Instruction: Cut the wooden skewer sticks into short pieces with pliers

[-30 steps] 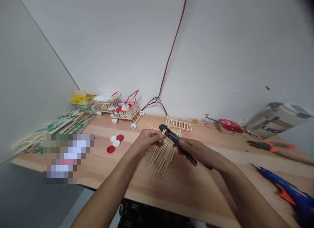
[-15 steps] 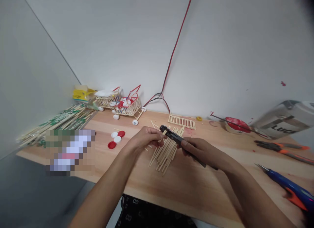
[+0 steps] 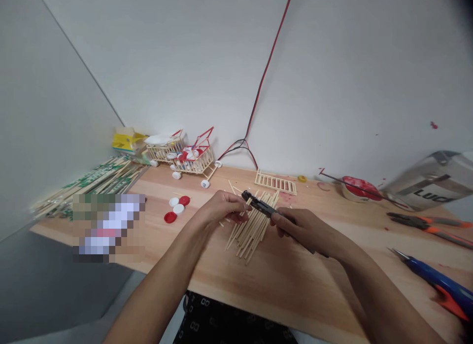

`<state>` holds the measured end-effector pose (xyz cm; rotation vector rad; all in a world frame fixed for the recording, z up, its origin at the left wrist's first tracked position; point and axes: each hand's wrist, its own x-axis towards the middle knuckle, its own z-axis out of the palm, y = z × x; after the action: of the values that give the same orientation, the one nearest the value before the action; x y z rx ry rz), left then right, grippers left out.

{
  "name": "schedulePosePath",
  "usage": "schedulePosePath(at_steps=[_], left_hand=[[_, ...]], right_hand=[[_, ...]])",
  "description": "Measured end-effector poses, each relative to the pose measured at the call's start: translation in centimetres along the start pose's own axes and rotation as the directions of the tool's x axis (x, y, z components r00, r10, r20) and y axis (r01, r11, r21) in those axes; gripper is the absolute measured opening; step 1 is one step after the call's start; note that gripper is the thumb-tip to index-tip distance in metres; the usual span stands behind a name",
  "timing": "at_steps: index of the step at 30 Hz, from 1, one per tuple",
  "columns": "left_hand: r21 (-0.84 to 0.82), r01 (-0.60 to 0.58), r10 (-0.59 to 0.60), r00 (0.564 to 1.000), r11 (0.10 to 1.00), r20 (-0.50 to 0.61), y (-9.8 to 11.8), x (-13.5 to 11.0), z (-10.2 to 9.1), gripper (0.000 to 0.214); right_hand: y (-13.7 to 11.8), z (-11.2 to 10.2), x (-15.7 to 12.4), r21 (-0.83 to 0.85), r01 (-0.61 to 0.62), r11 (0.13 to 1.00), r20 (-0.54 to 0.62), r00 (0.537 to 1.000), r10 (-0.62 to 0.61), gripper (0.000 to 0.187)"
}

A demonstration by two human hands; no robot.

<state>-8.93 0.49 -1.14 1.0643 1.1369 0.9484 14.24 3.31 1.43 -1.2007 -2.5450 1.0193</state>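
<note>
My left hand (image 3: 221,208) pinches a thin wooden stick (image 3: 245,206) over a loose pile of wooden sticks (image 3: 251,228) on the wooden table (image 3: 281,280). My right hand (image 3: 301,228) is closed round the handles of black cutting pliers (image 3: 258,204). The pliers' jaws sit at the end of the stick, right beside my left fingertips. Both hands hover just above the pile near the table's middle.
Two small stick carts (image 3: 186,159) and a yellow box (image 3: 125,141) stand at the back left. Bottle caps (image 3: 176,208) lie left of my hands. A stick ladder panel (image 3: 275,182), red paint lid (image 3: 356,187), silver can (image 3: 430,180), orange pliers (image 3: 428,222) and blue glue gun (image 3: 439,285) are on the right.
Both hands stay together on the stick and pliers. The view has shifted slightly, so the hands sit a little lower and further right in the picture.
</note>
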Motion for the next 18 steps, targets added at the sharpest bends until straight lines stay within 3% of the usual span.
schedulePosePath(at_steps=[14,18], left_hand=[[0.043,0.022,-0.019,0.997,0.999,-0.072,0.78,-0.48,0.39,0.017],[0.011,-0.029,0.029,0.999,1.0,-0.03,0.91,-0.55,0.29,0.02]], right_hand=[[-0.69,0.09,-0.44,-0.018,0.028,0.999,-0.055,0.998,-0.029,0.046],[-0.26,-0.11,-0.46,0.088,0.003,0.996,0.021,1.0,-0.005,0.05]])
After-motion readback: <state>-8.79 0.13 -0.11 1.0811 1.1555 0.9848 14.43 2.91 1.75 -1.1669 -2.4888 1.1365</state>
